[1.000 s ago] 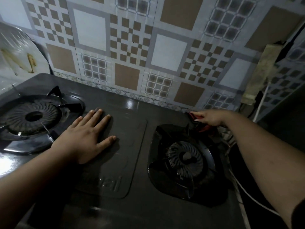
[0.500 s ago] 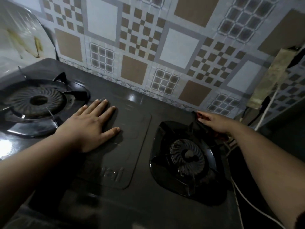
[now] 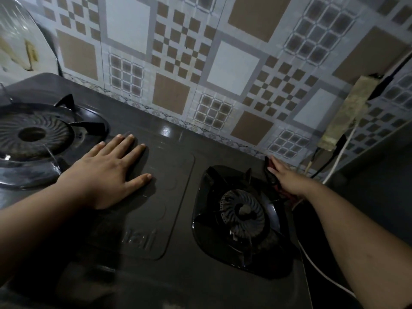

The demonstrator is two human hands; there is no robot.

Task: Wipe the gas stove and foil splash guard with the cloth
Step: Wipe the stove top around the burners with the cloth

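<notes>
A dark two-burner gas stove [image 3: 178, 197] fills the view, with one burner [image 3: 33, 134] at the left and another [image 3: 243, 210] at the right. My left hand [image 3: 107, 172] lies flat, fingers spread, on the raised middle panel. My right hand [image 3: 287, 177] presses a dark reddish cloth [image 3: 270, 175] onto the stove's far right corner, behind the right burner; most of the cloth is hidden under the hand. A shiny foil splash guard [image 3: 17, 41] with yellowish stains stands at the far left.
A patterned tiled wall [image 3: 223, 63] runs right behind the stove. At the right, a worn strip [image 3: 343, 114] hangs on the wall with black and white cables [image 3: 334, 159] below it. A white cord [image 3: 316, 270] trails past the stove's right edge.
My right hand has slid the cloth a little along the stove's back right corner. My left hand stays flat on the middle panel. The camera has shifted slightly.
</notes>
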